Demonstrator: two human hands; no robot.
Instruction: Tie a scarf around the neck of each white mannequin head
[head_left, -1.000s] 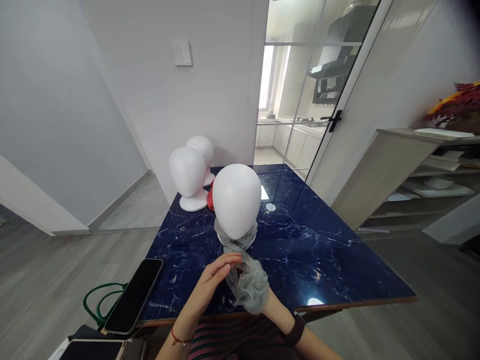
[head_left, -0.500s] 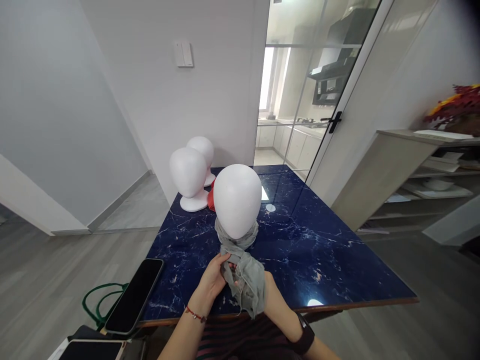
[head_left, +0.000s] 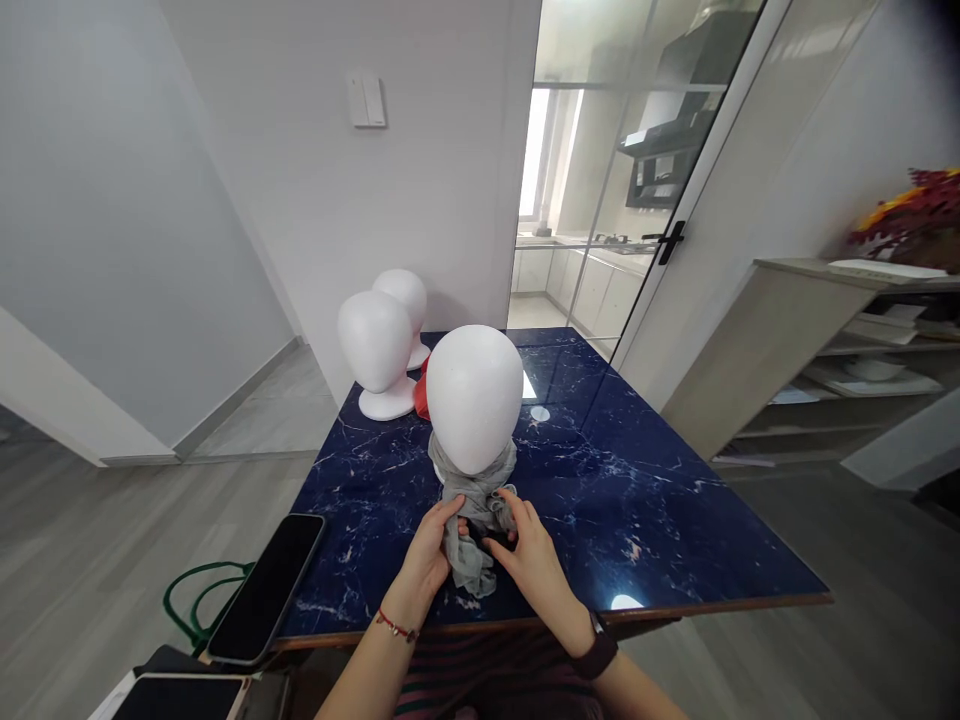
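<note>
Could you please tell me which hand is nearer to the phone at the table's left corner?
Left. The left hand is right of the phone; the right hand is farther right.

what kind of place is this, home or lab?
Probably a home, or a home-like workspace: behind the glass door are pale kitchen cabinets and what looks like a hob, and red-yellow foliage sits atop the shelf unit.

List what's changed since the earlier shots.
Right hand: out from under the scarf, now at its right side. Loose end: shifted left, now between the hands. Left hand: first over the scarf, now pinching its left edge. Heads and phone: unmoved.
</note>
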